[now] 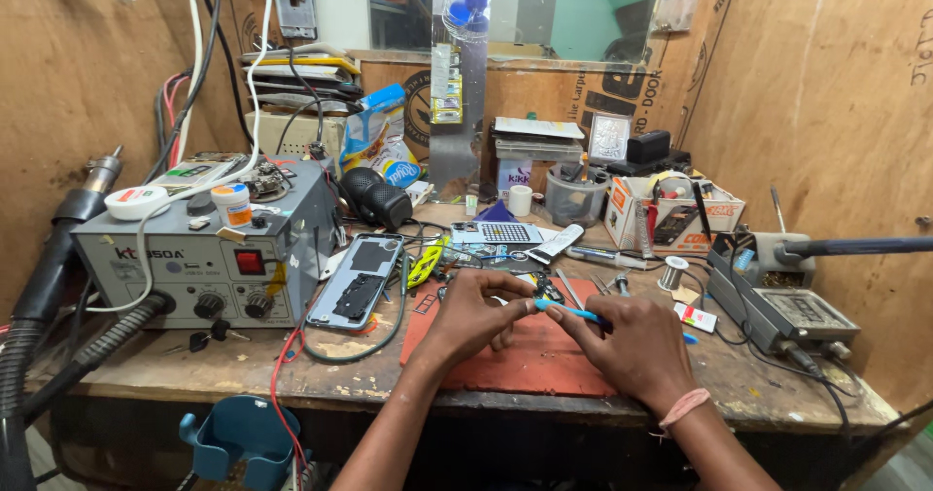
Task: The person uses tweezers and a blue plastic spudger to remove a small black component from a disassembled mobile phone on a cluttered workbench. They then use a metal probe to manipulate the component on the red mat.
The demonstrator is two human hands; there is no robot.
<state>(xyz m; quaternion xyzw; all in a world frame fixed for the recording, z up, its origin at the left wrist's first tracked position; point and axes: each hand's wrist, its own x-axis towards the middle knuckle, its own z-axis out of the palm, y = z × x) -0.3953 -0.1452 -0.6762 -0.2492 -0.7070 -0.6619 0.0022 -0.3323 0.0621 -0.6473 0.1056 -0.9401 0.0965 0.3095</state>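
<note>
Head view: my right hand [637, 340] pinches the blue tool [573, 311] above the red mat [530, 360]; my left hand [471, 316] pinches something tiny, which could slip into nearby clutter.

Two hands [473, 314] [630, 340] share one blue tool [569, 310]. The bench [194, 369] carries one grey station [199, 248], one opened phone [356, 281], one red mat [530, 360], one solder spool [672, 273].
</note>
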